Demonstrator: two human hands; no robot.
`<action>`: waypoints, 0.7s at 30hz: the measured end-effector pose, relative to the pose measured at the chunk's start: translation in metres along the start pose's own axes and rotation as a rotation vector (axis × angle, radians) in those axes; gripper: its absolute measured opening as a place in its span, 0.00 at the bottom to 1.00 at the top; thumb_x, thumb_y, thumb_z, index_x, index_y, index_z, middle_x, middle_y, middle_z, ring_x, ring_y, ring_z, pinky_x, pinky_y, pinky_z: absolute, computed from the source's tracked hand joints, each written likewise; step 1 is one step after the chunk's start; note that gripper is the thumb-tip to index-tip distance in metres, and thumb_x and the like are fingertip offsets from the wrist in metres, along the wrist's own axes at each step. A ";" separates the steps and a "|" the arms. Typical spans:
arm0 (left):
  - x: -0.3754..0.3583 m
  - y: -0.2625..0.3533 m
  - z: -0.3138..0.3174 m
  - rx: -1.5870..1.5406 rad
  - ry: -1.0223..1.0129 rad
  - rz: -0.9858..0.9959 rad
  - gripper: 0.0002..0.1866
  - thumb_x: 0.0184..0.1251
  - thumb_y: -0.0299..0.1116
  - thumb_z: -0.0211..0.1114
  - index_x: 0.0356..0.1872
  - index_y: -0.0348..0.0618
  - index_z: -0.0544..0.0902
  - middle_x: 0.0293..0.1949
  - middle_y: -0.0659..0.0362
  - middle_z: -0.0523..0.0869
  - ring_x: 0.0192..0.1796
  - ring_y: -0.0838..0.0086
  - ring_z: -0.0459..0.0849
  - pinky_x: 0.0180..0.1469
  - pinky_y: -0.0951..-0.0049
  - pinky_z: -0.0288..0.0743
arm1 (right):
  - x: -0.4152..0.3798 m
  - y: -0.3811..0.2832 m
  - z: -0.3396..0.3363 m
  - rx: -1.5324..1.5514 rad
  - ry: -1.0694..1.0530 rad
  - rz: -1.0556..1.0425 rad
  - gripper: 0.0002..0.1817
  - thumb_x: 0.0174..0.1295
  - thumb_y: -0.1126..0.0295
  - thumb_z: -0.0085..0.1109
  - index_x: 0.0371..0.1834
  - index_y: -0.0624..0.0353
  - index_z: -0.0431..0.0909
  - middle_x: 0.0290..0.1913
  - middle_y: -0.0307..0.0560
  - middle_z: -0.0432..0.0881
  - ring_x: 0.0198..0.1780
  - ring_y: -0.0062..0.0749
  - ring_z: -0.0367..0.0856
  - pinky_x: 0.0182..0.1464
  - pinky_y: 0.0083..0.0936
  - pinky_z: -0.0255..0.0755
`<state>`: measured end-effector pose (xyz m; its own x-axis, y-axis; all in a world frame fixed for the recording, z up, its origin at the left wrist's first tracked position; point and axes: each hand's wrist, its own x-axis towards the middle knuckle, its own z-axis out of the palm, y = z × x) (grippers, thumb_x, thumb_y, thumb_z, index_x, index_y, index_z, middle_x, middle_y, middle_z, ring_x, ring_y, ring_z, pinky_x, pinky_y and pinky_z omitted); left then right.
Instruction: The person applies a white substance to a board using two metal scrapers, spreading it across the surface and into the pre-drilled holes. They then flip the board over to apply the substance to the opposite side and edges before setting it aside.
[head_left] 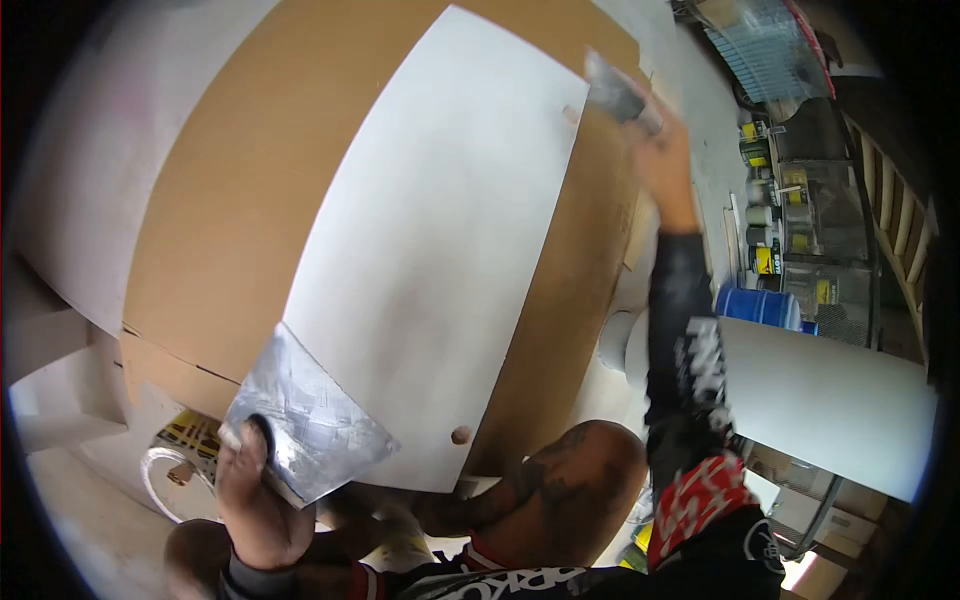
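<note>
A long white panel (430,250) lies over brown cardboard (240,190), with a round hole near each end of its right side. My left hand (262,500) grips a silvery putty board (315,420) at its lower left, the thumb at a dark round spot. The board's smeared face overlaps the panel's lower left corner. Up at the far right corner of the panel, my right hand (662,165) is closed around a putty knife (610,88). Motion blurs that hand and the blade, which is at the panel's edge in this view.
My bent knee (580,490) is close to the panel's near end. A paint bucket (185,465) stands left of my left hand. To the right are a large white curved surface (800,400), a blue water jug (760,307) and shelves with several cans (765,260).
</note>
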<state>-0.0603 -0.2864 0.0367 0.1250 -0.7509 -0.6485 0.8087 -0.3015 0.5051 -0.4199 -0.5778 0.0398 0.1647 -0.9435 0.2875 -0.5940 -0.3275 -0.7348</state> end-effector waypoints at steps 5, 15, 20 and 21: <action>0.018 0.009 0.007 -0.016 -0.137 -0.103 0.21 0.67 0.37 0.56 0.59 0.41 0.72 0.51 0.54 0.82 0.55 0.62 0.81 0.57 0.57 0.76 | -0.100 -0.156 0.074 0.440 -0.614 -0.612 0.28 0.58 0.79 0.53 0.65 0.52 0.71 0.64 0.47 0.70 0.70 0.46 0.64 0.71 0.41 0.60; -0.005 0.056 -0.014 0.077 -0.148 0.212 0.20 0.68 0.39 0.57 0.56 0.38 0.75 0.51 0.54 0.82 0.51 0.72 0.81 0.50 0.72 0.78 | 0.009 0.065 0.062 -0.381 -0.097 -0.232 0.31 0.55 0.87 0.40 0.65 0.62 0.68 0.66 0.56 0.70 0.69 0.46 0.65 0.72 0.30 0.55; -0.013 0.033 -0.018 0.097 0.102 0.249 0.23 0.65 0.39 0.59 0.57 0.36 0.72 0.52 0.53 0.81 0.53 0.63 0.80 0.58 0.61 0.74 | 0.119 0.217 0.014 -0.796 -0.104 0.134 0.29 0.50 0.76 0.52 0.61 0.59 0.72 0.57 0.65 0.76 0.58 0.55 0.75 0.61 0.40 0.69; -0.015 0.032 -0.013 0.044 0.061 0.207 0.23 0.65 0.38 0.60 0.57 0.36 0.73 0.51 0.53 0.81 0.52 0.63 0.81 0.57 0.60 0.74 | 0.122 0.217 0.014 -0.807 -0.128 0.190 0.28 0.51 0.74 0.54 0.61 0.58 0.73 0.56 0.66 0.77 0.57 0.55 0.76 0.61 0.40 0.69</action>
<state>-0.0290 -0.2775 0.0553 0.3214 -0.7627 -0.5612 0.7368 -0.1708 0.6542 -0.5182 -0.7646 -0.0935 0.0638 -0.9934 0.0952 -0.9938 -0.0719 -0.0843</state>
